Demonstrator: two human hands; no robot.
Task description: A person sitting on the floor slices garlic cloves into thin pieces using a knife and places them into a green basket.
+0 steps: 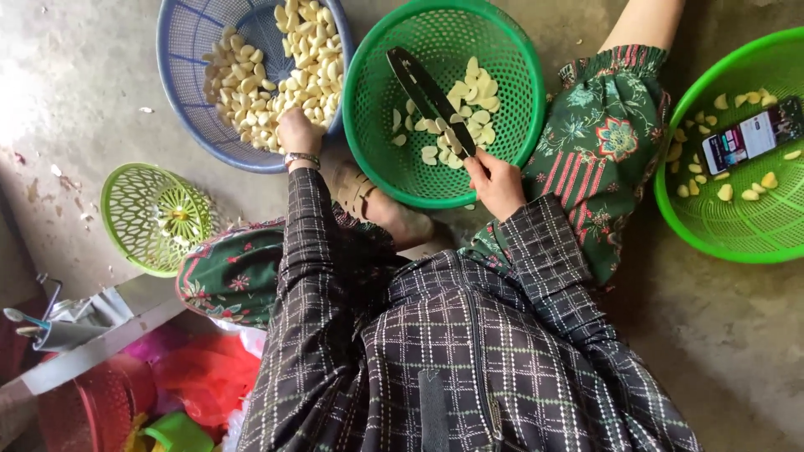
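Note:
My left hand (298,132) reaches into a blue mesh basket (188,50) full of peeled garlic cloves (280,71), its fingers down among them; whether it grips one is hidden. My right hand (496,182) holds a long dark knife (429,96) by the handle, the blade pointing up-left over a green mesh basket (511,125). Several cut garlic pieces (465,117) lie in that basket under the blade. My checked sleeves and floral trousers fill the lower middle.
A second green basket (712,234) at the right holds a few garlic pieces and a phone (751,136) with a lit screen. A small pale-green basket (155,218) lies at the left on the concrete floor. Red plastic items (167,385) sit lower left.

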